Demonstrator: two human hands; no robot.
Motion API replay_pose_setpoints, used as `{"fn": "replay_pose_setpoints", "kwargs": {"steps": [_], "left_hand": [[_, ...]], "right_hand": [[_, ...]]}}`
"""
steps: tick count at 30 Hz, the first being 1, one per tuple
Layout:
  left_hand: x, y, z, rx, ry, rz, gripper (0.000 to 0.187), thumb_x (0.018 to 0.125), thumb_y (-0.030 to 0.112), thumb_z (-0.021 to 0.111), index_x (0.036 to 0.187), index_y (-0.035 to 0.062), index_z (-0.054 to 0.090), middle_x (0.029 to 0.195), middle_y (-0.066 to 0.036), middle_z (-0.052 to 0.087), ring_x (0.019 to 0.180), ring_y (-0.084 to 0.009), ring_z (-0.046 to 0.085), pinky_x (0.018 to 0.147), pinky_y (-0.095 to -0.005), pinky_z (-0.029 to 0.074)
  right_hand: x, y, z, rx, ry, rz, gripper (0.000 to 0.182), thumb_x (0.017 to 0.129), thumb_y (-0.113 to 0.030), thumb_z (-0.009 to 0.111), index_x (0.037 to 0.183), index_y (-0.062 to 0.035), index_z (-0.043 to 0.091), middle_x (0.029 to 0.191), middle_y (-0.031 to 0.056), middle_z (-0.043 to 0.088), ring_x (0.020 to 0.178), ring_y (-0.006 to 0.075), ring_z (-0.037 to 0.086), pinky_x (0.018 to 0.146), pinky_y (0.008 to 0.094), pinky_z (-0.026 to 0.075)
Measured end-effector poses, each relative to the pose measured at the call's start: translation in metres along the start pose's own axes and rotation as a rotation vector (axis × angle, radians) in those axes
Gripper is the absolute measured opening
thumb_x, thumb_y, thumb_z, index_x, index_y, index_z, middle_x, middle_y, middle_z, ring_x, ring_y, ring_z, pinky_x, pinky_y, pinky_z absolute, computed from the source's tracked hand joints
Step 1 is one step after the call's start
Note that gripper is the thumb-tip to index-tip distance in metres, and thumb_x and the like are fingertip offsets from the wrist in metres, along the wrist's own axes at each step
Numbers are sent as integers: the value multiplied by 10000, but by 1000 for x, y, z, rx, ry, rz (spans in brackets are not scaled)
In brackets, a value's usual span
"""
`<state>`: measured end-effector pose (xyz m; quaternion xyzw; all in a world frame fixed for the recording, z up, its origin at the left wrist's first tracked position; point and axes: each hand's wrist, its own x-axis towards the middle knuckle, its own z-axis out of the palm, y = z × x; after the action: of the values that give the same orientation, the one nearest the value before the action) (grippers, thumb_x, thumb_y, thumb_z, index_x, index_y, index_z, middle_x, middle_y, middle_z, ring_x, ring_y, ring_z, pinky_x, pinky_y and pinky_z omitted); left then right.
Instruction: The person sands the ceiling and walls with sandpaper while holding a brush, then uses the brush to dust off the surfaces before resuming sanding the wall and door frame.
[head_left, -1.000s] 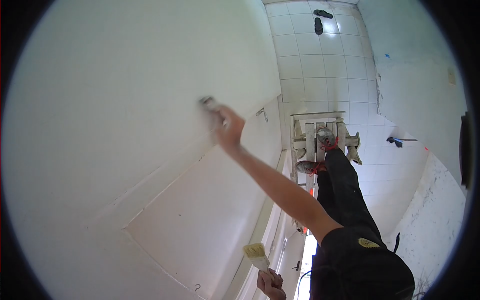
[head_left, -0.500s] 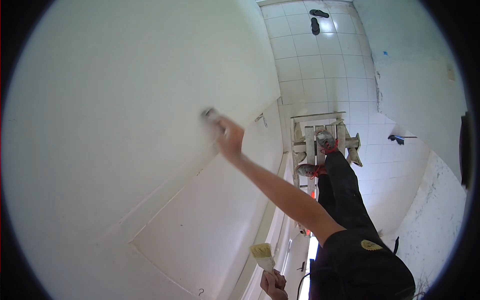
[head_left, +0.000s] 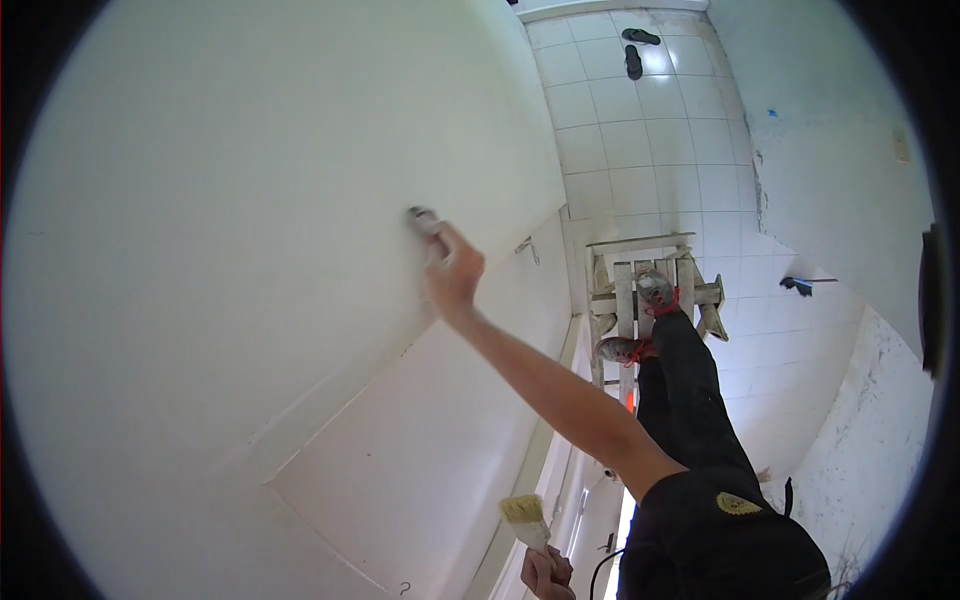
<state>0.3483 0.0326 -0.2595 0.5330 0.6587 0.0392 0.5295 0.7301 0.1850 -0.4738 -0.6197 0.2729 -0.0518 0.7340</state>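
Pressing a small grey sanding block (head_left: 421, 219) against the white wall (head_left: 230, 250) at mid-frame, the right hand (head_left: 452, 272) grips it tightly. Low and near, the left hand (head_left: 545, 575) clasps a pale-bristled paintbrush (head_left: 526, 520). A white paint-spattered wooden stepladder (head_left: 652, 290) stands far right.

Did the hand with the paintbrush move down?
Cannot tell. The left hand and paintbrush sit slightly lower in the picture, but so does the stool, so the camera shifted.
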Motion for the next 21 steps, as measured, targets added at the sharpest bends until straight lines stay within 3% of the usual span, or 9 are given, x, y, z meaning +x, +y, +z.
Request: {"fn": "replay_pose_setpoints", "kwargs": {"steps": [4, 6, 7, 9, 12, 15, 17, 20, 21], "left_hand": [[15, -13, -1, -62, -128, 45, 294, 1031, 269, 468, 784, 112, 439, 590, 35, 359, 428, -51, 225, 399, -236, 187], [21, -20, 6, -90, -26, 15, 313, 1035, 278, 461, 772, 114, 420, 604, 19, 388, 425, -53, 238, 394, -232, 199], [22, -22, 7, -81, -27, 2, 313, 1035, 278, 461, 772, 114, 420, 604, 19, 388, 425, -53, 238, 394, -232, 199], [27, -28, 9, -76, -114, -7, 324, 1039, 291, 448, 771, 111, 424, 596, 13, 397, 422, -52, 250, 389, -228, 210], [29, -37, 7, -37, -102, 31, 324, 1041, 289, 443, 773, 106, 431, 589, 17, 391, 418, -51, 247, 386, -228, 209], [34, -50, 1, -61, -87, 1, 310, 1039, 280, 446, 781, 108, 441, 585, 21, 385, 415, -51, 245, 386, -230, 207], [44, -64, -10, -77, -109, 12, 305, 1038, 276, 449, 783, 109, 442, 593, 21, 390, 414, -52, 247, 386, -230, 208], [48, -61, -18, -49, -101, 66, 302, 1037, 270, 450, 779, 113, 437, 608, 18, 400, 414, -54, 246, 388, -230, 208], [51, -60, -17, -17, -66, 105, 304, 1038, 268, 449, 775, 117, 430, 616, 14, 403, 415, -54, 243, 389, -230, 207]], "right_hand": [[-43, 4, -26, 38, -223, -173, 283, 762, 100, 525, 982, -3, 669, 938, 160, 708, 833, 201, 696, 715, 284, 504], [-45, 37, -45, 81, -248, -447, 297, 747, 114, 524, 980, 1, 668, 943, 161, 709, 825, 206, 694, 724, 287, 511], [-39, 59, -48, 68, -244, -440, 297, 747, 114, 524, 980, 1, 668, 943, 161, 709, 825, 206, 694, 724, 287, 511], [-16, 97, -45, -8, -148, -154, 305, 737, 111, 534, 981, -3, 674, 947, 166, 708, 822, 220, 695, 720, 289, 513], [-16, 96, -33, -36, -72, 26, 294, 749, 108, 549, 982, -14, 681, 958, 161, 710, 869, 226, 700, 727, 280, 509], [-55, 33, -25, -9, -81, -211, 286, 741, 106, 556, 967, -13, 685, 994, 168, 703, 932, 278, 702, 796, 306, 527], [-72, 1, -35, 277, -250, -244, 283, 732, 112, 563, 949, -20, 686, 990, 167, 700, 947, 307, 697, 822, 320, 530], [-62, 67, -46, 67, -183, -425, 281, 744, 146, 547, 930, -16, 681, 957, 170, 700, 941, 304, 698, 810, 308, 529], [-48, 66, -53, 112, -152, -221, 301, 761, 173, 500, 928, -4, 677, 922, 180, 698, 928, 279, 706, 791, 292, 526]]}}
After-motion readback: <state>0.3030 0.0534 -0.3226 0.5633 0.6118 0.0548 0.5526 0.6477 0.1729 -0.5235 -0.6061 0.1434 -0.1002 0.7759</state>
